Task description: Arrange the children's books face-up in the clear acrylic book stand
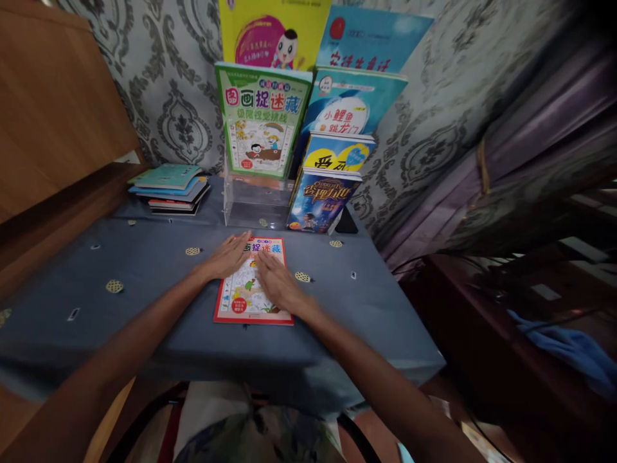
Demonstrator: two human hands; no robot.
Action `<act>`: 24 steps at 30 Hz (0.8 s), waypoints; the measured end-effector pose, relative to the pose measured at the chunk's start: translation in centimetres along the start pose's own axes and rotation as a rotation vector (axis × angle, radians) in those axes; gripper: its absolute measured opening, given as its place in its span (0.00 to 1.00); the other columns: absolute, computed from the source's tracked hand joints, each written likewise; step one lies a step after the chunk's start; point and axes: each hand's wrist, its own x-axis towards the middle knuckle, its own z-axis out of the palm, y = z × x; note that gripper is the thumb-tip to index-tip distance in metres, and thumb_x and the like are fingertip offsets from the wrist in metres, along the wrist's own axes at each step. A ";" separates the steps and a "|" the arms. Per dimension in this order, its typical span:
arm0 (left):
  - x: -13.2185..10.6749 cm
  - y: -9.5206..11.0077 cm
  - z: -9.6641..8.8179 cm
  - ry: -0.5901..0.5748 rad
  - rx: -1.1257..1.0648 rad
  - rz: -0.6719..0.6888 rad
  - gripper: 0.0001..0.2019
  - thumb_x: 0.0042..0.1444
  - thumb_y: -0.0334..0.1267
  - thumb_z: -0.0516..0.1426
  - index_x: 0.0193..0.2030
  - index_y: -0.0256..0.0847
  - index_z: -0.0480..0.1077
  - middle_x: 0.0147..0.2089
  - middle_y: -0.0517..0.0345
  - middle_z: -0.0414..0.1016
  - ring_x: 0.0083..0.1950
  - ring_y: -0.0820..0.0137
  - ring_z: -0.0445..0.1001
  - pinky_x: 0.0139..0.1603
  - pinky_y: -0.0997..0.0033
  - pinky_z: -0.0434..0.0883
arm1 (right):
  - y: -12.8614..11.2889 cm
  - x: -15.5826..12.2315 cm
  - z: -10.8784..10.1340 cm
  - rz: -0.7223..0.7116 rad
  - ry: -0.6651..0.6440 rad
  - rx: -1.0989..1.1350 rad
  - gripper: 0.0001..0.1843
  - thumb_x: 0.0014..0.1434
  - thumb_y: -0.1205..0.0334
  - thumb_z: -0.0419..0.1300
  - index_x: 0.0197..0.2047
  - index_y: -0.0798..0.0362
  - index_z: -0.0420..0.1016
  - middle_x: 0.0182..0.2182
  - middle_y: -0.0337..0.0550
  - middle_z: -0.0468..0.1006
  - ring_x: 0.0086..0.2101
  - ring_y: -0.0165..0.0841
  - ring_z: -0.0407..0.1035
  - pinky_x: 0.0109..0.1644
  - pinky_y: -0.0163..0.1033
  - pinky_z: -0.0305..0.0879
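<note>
A red-bordered children's book (245, 299) lies flat on the blue-grey tablecloth (144, 283) in front of me. My left hand (227, 256) rests open on the book's upper left corner, fingers stretched out flat. My right hand (277, 283) lies open on the cover's right half, fingers pointing up and to the left. Neither hand holds anything.
A clear tiered stand (253, 202) at the back holds upright books: a green one (260, 119), blue ones (344, 109), a yellow-blue one (337, 154) and a dark one (321, 200). A stack of books (169, 188) lies back left. A curtain (520, 161) hangs right.
</note>
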 end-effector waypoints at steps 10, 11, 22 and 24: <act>0.2 0.0 0.1 -0.018 0.042 -0.027 0.33 0.70 0.47 0.37 0.74 0.28 0.43 0.76 0.38 0.48 0.77 0.62 0.48 0.75 0.55 0.47 | 3.3 4.6 -1.1 0.274 0.048 -0.049 0.31 0.73 0.56 0.41 0.70 0.68 0.57 0.71 0.62 0.55 0.71 0.44 0.46 0.73 0.52 0.45; 0.2 0.0 0.1 -0.022 0.047 -0.030 0.33 0.70 0.47 0.37 0.74 0.27 0.43 0.76 0.38 0.48 0.77 0.62 0.48 0.75 0.56 0.46 | 3.1 4.4 -1.0 0.285 0.039 -0.052 0.32 0.73 0.54 0.41 0.71 0.68 0.56 0.71 0.62 0.54 0.71 0.44 0.45 0.73 0.52 0.44; 0.1 -0.1 0.3 -0.020 0.043 -0.026 0.33 0.70 0.48 0.37 0.75 0.29 0.42 0.77 0.42 0.47 0.77 0.62 0.47 0.75 0.55 0.46 | -1.7 -2.4 -1.6 0.334 -0.037 -0.107 0.40 0.71 0.43 0.39 0.74 0.67 0.48 0.73 0.60 0.47 0.73 0.44 0.38 0.74 0.56 0.38; 0.1 -0.1 0.2 -0.026 0.051 -0.033 0.33 0.70 0.47 0.37 0.75 0.28 0.42 0.77 0.41 0.47 0.77 0.62 0.47 0.76 0.56 0.46 | -2.7 -3.9 -1.6 0.326 -0.042 -0.111 0.41 0.71 0.42 0.39 0.73 0.67 0.49 0.73 0.61 0.47 0.72 0.44 0.38 0.74 0.56 0.39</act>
